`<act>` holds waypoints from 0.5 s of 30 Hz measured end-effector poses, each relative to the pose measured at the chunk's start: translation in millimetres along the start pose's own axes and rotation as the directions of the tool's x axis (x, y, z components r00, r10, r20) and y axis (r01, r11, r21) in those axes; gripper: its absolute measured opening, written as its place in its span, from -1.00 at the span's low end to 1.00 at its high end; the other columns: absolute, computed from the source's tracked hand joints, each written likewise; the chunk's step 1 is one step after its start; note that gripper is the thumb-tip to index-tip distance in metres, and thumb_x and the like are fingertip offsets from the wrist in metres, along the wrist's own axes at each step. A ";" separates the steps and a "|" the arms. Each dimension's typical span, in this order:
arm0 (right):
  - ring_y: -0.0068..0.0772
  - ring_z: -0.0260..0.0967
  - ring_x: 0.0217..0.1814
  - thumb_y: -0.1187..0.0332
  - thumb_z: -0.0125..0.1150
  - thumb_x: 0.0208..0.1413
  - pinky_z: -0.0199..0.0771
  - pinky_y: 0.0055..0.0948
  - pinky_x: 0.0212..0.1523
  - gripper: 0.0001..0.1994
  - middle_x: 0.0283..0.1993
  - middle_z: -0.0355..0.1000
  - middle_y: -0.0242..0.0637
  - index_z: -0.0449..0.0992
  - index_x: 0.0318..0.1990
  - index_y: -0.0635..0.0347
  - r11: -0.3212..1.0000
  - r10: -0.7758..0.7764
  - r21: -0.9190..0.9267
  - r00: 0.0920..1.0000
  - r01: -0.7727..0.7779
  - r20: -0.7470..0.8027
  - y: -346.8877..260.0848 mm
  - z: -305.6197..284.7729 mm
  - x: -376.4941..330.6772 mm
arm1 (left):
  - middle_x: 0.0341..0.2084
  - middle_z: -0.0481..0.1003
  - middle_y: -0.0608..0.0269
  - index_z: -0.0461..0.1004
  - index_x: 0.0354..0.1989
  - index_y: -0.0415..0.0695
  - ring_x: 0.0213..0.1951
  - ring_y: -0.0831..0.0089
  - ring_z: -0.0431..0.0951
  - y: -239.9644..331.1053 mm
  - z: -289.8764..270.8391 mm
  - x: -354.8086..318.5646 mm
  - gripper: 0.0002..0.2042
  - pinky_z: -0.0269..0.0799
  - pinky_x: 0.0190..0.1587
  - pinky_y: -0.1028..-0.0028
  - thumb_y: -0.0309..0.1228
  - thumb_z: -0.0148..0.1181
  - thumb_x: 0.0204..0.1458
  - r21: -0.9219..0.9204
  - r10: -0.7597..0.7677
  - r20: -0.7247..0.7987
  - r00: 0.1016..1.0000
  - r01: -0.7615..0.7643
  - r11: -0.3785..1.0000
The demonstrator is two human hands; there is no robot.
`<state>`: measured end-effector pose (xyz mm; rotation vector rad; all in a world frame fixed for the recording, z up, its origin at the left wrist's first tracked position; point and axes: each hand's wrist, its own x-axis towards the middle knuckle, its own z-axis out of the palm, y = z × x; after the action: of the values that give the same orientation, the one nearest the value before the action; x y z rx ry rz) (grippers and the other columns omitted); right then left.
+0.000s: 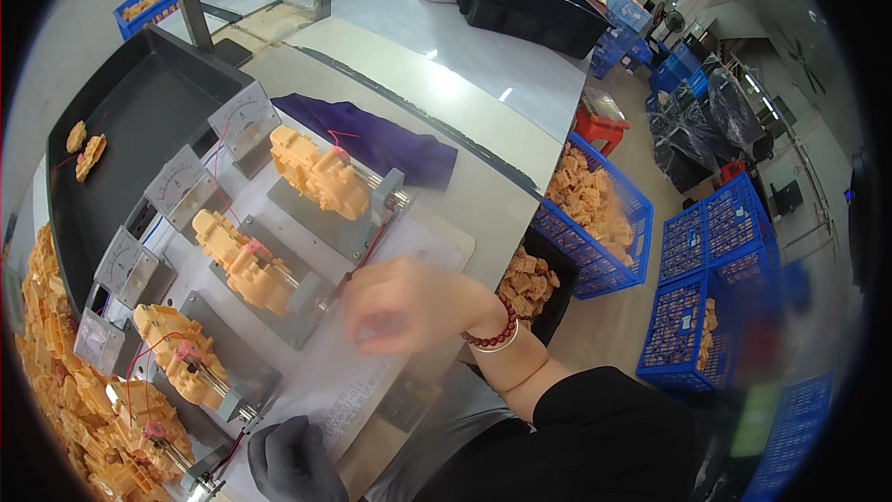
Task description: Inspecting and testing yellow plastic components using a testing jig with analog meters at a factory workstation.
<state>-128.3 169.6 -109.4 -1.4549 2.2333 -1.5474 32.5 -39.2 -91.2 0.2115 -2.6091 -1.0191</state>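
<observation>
My right hand [404, 310], bare and wearing a red bead bracelet, is smeared by motion over the front of the bench, its fingers bent inward. It is nearest the metal clamp end of a test stand holding a yellow plastic gear housing [243, 262]. My left hand [294, 461], in a dark grey glove, is curled closed near the bench's front edge; whatever it may hold is hidden. Beside it are two more yellow housings [182, 355] on grey stands, with pink parts and red wires. A further yellow housing [321, 173] sits clamped farthest off. Analog meters [182, 188] stand behind the row.
A black tray [153, 84] holds two small yellow pieces at left. Yellow housings [70, 409] are heaped at the lower left. Purple cloth [372, 135] lies beyond the stands. Blue crates [604, 214] of parts stand on the floor at right, near a red stool [602, 121].
</observation>
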 end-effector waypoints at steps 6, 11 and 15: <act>-0.43 0.34 -0.50 0.44 0.33 -0.11 0.34 -0.45 -0.46 -0.87 -0.47 0.37 -0.34 0.49 -0.41 0.21 1.000 0.011 -0.016 1.000 -0.012 -0.003 -1.4 -0.9 -1.2 | -0.44 0.50 0.09 0.56 -0.34 -0.24 -0.38 0.21 0.51 1.7 -1.2 0.5 -0.89 0.45 -0.30 0.34 -0.54 0.31 -0.05 0.035 0.028 0.010 1.000 -0.028 0.999; -0.36 0.38 -0.42 0.42 0.33 -0.11 0.38 -0.41 -0.40 -0.89 -0.44 0.40 -0.35 0.50 -0.42 0.14 0.998 0.067 -0.023 0.998 -0.066 0.020 -4.2 -2.3 -1.5 | -0.43 0.50 0.08 0.56 -0.34 -0.24 -0.37 0.19 0.50 1.0 -0.2 -1.2 -0.89 0.45 -0.29 0.33 -0.54 0.31 -0.05 0.014 -0.003 0.009 1.000 0.003 1.000; -0.30 0.43 -0.34 0.40 0.34 -0.12 0.43 -0.38 -0.34 -0.90 -0.40 0.43 -0.37 0.52 -0.43 0.07 0.990 0.138 -0.046 0.989 -0.136 0.050 -7.7 -4.5 -1.2 | -0.42 0.50 0.08 0.56 -0.33 -0.24 -0.36 0.20 0.50 0.4 -0.6 -0.8 -0.90 0.44 -0.28 0.33 -0.54 0.30 -0.04 0.013 0.017 0.014 1.000 -0.017 1.000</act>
<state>-124.9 173.1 -101.9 -1.3053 2.2956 -1.4129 33.4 -39.0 -90.7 0.1857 -2.6262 -1.0009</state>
